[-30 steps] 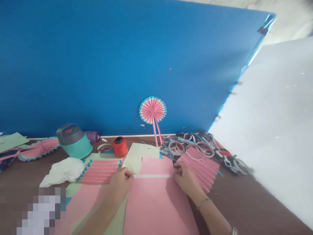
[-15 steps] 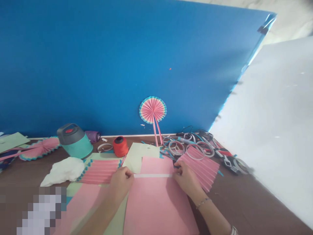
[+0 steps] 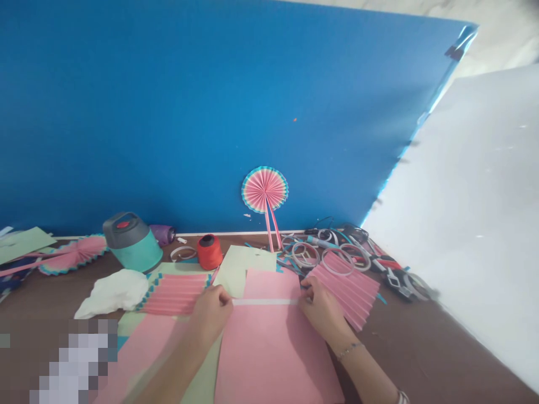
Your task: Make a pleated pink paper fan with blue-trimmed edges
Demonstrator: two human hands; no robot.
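Note:
A pink sheet of paper lies in front of me, with a smaller pink piece at its far edge. Between the two runs a white strip that looks like tape. My left hand pinches at the strip's left end, fingers closed. At the opposite end my right hand is closed in a pinch too. The exact grip of the fingertips is partly hidden. Accordion-folded pink paper with blue edges lies beyond my left wrist, and another pleated pink sheet is beside my right hand.
A round pleated fan leans on the blue board. Tape rolls lie at the back right. A red thread spool, teal container, white crumpled cloth or tissue and pale green paper are to the left.
Both hands keep their pinches at the strip's ends. The view has shifted a little, and nothing else visibly differs.

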